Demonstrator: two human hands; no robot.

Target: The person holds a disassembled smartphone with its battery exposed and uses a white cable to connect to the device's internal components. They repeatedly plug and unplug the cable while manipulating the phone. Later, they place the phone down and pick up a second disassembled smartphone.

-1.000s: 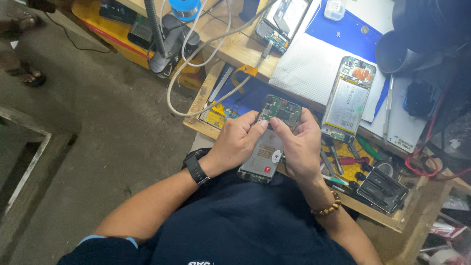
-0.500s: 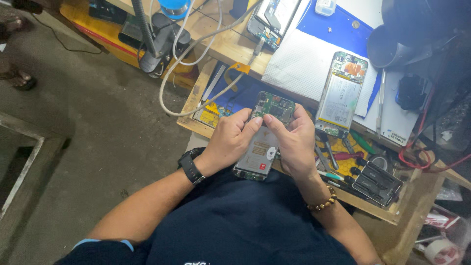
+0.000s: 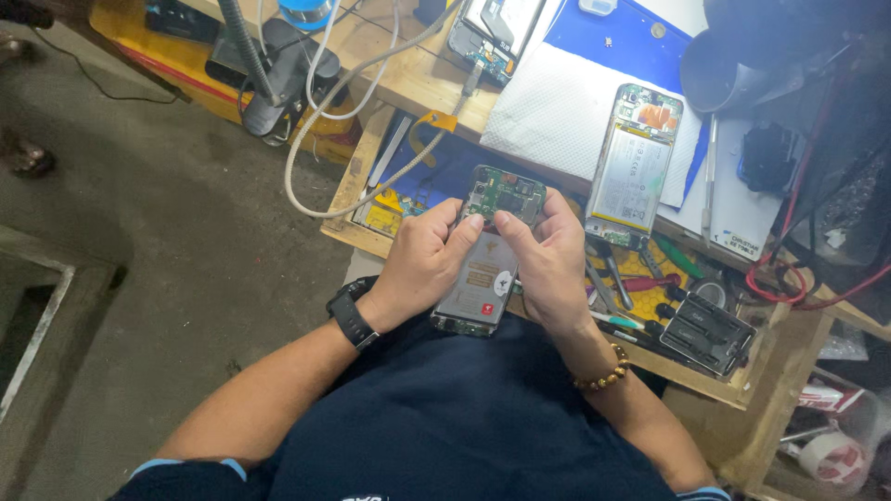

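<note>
Holding the opened phone (image 3: 486, 255) over my lap, just in front of the desk (image 3: 408, 88), I have it cradled between both hands. My left hand (image 3: 422, 260) wraps its left edge with the thumb pressed near the top of the grey battery; my right hand (image 3: 549, 255) grips the right edge, thumb pinching down at the green board at the upper end. The back cover is already off, so the board and battery lie bare. The board looks still seated in the frame, and I judge the work there is only partly done; whether any screws or connectors are loose I cannot tell. A second phone (image 3: 634, 167), also open, lies on the desk beside a white cloth (image 3: 548, 107), well apart from my hands. Tools sit in the tray (image 3: 650, 278) just right of my right hand, none of them picked up.
</note>
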